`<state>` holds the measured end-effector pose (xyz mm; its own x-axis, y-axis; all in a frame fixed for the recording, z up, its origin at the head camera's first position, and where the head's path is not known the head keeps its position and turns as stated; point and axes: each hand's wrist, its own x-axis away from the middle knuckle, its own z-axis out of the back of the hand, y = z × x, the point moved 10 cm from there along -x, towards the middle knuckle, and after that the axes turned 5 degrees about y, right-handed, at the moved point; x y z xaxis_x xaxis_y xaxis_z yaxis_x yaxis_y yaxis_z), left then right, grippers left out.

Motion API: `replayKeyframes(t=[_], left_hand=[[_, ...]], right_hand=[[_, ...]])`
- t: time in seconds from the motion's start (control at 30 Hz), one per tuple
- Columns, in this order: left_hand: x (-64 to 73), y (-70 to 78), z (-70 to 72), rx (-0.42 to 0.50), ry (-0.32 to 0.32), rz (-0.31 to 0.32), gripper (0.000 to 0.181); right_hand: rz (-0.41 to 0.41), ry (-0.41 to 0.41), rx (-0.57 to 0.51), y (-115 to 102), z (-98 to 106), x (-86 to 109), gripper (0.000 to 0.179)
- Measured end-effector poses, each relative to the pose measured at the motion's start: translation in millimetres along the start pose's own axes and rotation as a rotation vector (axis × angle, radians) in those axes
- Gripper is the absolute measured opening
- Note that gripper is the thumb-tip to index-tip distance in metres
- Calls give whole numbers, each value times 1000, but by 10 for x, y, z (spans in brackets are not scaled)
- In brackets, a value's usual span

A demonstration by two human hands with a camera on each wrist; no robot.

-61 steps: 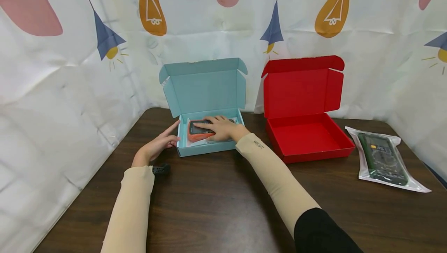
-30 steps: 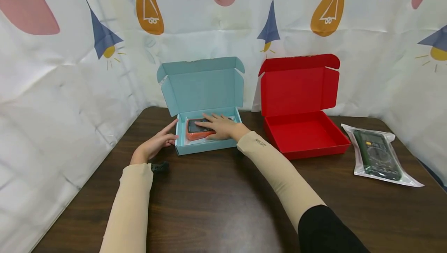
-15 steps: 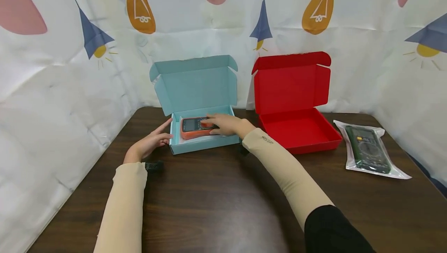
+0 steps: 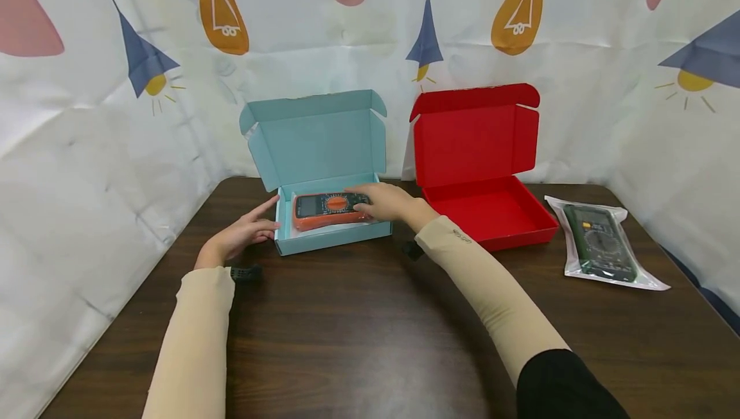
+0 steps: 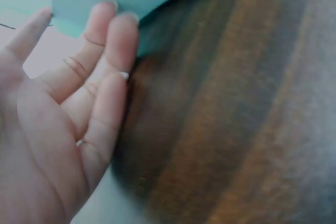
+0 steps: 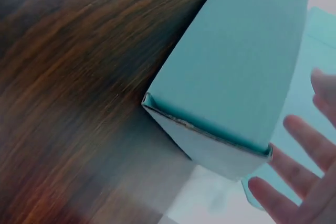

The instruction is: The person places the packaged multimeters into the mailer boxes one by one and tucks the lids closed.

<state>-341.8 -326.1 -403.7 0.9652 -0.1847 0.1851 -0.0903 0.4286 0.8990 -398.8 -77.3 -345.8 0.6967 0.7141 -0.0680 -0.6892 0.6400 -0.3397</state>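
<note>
The orange multimeter (image 4: 324, 211) is probably stiff and fairly weighty, its screen (image 4: 308, 205) breakable, its clear wrapper (image 4: 306, 232) slippery; its long sides should grip best. It lies in the blue box (image 4: 335, 240), partly under the spread right hand (image 4: 388, 202), rightward of the left hand (image 4: 238, 236), whose loosely extended fingers touch the box.
</note>
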Motion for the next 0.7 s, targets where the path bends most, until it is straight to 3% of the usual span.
replayKeyframes(t=[0.13, 0.3, 0.43, 0.7], left_hand=[[-10, 27, 41, -45, 6, 11, 81], [7, 144, 85, -98, 12, -9, 76], [37, 247, 165, -122, 56, -24, 72], [88, 335, 323, -133, 160, -35, 70]], right_hand=[[-63, 107, -49, 109, 162, 68, 57], [-135, 226, -213, 258, 298, 139, 53], [-179, 306, -309, 358, 372, 187, 49], [-270, 362, -387, 513, 357, 236, 56]])
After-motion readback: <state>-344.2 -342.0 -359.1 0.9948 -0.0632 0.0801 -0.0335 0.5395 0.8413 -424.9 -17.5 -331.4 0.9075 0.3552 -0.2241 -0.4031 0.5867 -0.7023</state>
